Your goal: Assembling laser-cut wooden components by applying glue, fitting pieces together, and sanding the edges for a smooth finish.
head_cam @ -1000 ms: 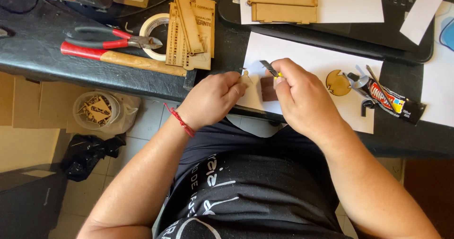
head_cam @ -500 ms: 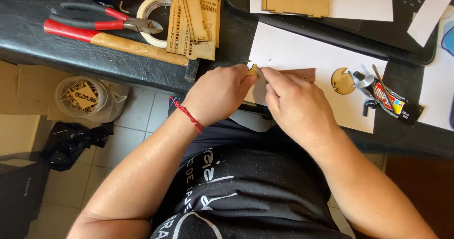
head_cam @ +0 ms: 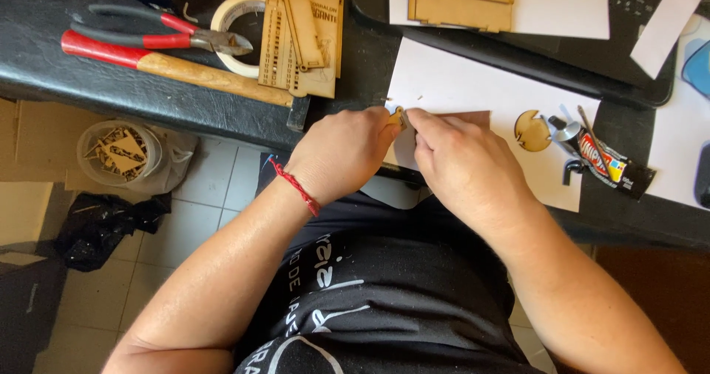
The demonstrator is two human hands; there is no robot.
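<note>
Both hands shifted slightly; left hand [head_cam: 347,152] and right hand [head_cam: 462,163] pinch small wooden piece [head_cam: 397,113] between fingertips.

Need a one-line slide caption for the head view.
Both hands, left hand and right hand, pinch a small wooden piece over white paper, beside pliers and a glue tube.

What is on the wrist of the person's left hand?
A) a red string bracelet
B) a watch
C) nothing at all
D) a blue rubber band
A: a red string bracelet circles the wrist of the left hand, which pinches a small wooden piece together with the right hand over a white sheet of paper.
</note>
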